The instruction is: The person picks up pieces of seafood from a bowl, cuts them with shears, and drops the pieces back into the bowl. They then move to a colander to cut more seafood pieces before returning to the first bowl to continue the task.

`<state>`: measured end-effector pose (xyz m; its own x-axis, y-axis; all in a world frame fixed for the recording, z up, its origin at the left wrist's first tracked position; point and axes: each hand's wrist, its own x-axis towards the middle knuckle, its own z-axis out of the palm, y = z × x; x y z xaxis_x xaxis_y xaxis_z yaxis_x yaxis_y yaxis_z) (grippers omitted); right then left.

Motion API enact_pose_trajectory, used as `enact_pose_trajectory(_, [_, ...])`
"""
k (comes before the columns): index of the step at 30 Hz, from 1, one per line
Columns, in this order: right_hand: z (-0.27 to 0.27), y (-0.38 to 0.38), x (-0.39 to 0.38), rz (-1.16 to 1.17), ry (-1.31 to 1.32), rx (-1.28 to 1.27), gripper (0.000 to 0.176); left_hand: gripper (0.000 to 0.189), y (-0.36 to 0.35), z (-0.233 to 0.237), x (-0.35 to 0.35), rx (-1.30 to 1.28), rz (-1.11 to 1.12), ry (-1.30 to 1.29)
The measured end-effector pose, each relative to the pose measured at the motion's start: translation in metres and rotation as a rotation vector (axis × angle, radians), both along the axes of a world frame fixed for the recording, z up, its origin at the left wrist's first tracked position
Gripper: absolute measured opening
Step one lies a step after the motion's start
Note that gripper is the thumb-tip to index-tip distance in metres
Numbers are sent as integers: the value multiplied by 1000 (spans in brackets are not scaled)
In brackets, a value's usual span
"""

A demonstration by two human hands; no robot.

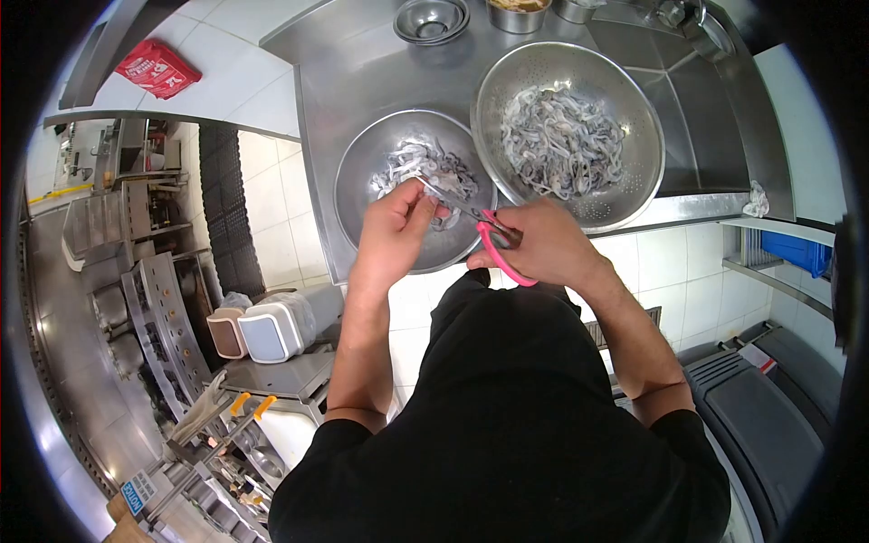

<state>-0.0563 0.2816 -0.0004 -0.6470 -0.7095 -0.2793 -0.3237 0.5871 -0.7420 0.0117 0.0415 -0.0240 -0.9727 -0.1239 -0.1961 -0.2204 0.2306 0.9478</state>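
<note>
My right hand (548, 242) is closed around the pink handles of a pair of scissors (493, 235), whose blades point left toward my left hand. My left hand (396, 226) pinches a piece of the grey-white, strip-like food at the blade tips, over the near part of a steel bowl (353, 172). More grey-white strips (425, 163) lie in that bowl. Right beside it stands a larger perforated steel colander (638, 100), with a heap of similar grey strips (561, 140) inside.
Small nested steel bowls (431, 20) and a steel container with tan contents (518, 16) stand at the counter's back. A sink (711, 118) lies to the right. A red packet (157, 69) is at the upper left, and lidded bins (272, 330) stand at the left.
</note>
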Motion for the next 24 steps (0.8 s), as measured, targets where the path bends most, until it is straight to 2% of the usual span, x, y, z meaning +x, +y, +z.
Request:
enact_pose_trajectory(11, [-12,4,2,-33,50,0,69,16,5,-2,4,-236,-24,-38])
enact_pose_trajectory(14, [-21,4,4,-21,98,35,64,14,7,-5,4,-279,-27,17])
enact_pose_trajectory(17, [-22,2,6,25,204,48,73,13,11,-9,8,-269,-56,35])
enact_pose_trajectory(24, [-24,-2,1,54,178,63,82,15,17,-6,10,-321,-135,61])
